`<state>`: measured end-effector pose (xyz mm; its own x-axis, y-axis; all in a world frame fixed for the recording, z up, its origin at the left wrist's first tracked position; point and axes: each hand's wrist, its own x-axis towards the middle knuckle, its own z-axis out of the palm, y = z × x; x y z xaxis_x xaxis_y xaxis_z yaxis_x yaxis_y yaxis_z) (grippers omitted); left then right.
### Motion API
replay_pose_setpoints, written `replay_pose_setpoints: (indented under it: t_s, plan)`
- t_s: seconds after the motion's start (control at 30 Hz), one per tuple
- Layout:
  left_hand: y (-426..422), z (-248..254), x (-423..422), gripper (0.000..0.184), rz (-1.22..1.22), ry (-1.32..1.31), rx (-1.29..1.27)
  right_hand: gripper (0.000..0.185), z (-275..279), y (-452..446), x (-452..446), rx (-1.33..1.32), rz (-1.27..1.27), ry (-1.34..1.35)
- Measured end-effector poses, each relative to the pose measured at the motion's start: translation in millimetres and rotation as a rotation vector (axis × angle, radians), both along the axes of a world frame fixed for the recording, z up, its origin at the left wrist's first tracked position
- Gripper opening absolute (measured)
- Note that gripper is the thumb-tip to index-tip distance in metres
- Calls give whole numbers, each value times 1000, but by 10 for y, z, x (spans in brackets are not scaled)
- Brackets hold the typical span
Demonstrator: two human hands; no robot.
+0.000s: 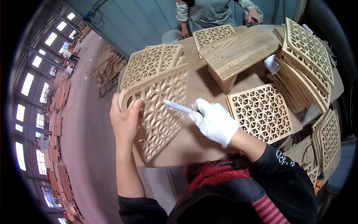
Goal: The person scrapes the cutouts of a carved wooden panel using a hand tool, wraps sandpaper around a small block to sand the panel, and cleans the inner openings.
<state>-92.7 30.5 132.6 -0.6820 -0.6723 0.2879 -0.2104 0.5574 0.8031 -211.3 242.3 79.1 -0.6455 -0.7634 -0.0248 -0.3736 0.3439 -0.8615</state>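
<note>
Left of centre, the bare left hand (126, 121) has its fingers closed on the edge of a tilted, pale wooden lattice panel (162, 114); mid-frame, the white-gloved right hand (216, 122) pinches a slim grey-white stick (178, 106), tip near the latticework.

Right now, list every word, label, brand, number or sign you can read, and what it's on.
Nothing reads with certainty.
Right sleeve: white lettering, turned sideways and bent by the cloth; not legible enough to quote.
Panel in the left hand: no lettering visible.
Tool in the gloved right hand: any marking too small to read.
Orange tool at lower right: same.
</note>
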Motion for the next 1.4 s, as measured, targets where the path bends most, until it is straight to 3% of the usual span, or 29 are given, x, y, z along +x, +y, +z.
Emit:
replay_pose_setpoints:
  t_s: [0.13, 0.23, 0.3, 0.37, 0.47, 0.57, 0.67, 0.77, 1.0, 1.1, 1.23, 1.4]
  plan:
    - [67, 35, -4, 23, 5, -3, 40, 18, 183, -158, 35, -62, 24, 172]
    - [182, 37, -18, 26, -2, 17, 40, 17, 325, -350, 4, 44, 76, 276]
    - [309, 74, -33, 27, -20, -37, -267, 18, 160, -591, 0, -68, 28, 400]
    - [384, 68, -76, 28, -13, -40, -302, 19, 220, -759, -49, 28, 17, 454]
    - [190, -35, -110, 29, -25, 25, -91, 18, 229, -825, -82, 37, 26, 420]
    - [189, 40, -103, 30, -10, 45, -68, 18, 311, -616, -74, 17, 71, 372]
    - [283, 97, -133, 30, -10, -22, -291, 18, 196, -748, -81, -2, -2, 423]
    - [280, 59, -168, 30, 20, -25, -163, 19, 238, -838, -108, 64, -11, 404]
    - [131, -2, -151, 23, -48, 47, -121, 19, 306, -654, -76, 73, 44, 379]
    - [238, 60, -174, 29, -27, -6, -324, 19, 182, -888, -108, -8, -27, 442]
    - [205, 6, -150, 30, -33, 51, -75, 18, 275, -808, -83, 42, 25, 410]
    - [237, 57, -104, 28, 47, -35, -187, 20, 267, -730, -80, 54, 23, 383]
